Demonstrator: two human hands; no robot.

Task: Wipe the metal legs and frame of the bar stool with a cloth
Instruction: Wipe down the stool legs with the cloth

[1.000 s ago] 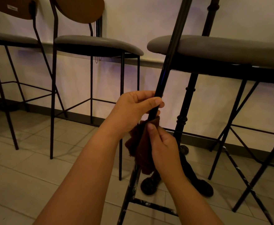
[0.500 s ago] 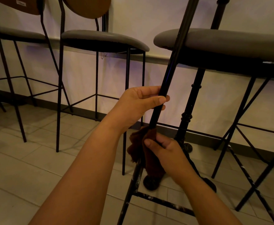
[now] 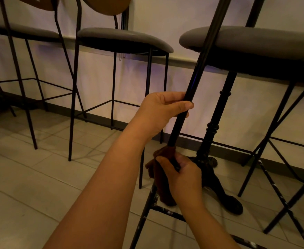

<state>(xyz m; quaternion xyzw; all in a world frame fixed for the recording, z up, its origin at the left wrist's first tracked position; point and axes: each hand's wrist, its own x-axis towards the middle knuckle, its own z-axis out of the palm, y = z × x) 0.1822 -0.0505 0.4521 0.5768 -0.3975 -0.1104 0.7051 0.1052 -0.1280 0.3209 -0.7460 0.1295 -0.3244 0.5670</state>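
1. The left hand [image 3: 163, 112] is gripping the stool leg [image 3: 198, 72] at frame centre, fingers curled round it to steady it.
2. The right hand [image 3: 183, 178], lower centre, is clamping the cloth [image 3: 163, 177] round the same leg.
3. Judged step: wiping down this leg; next the cloth should slide toward the crossbar [image 3: 171, 213].
4. No containers are showing.

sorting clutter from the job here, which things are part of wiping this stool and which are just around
In the job:
stool leg
brown cloth
left hand, gripping the leg
right hand, holding the cloth round the leg

Just around:
neighbouring stool
table pedestal
tiled floor
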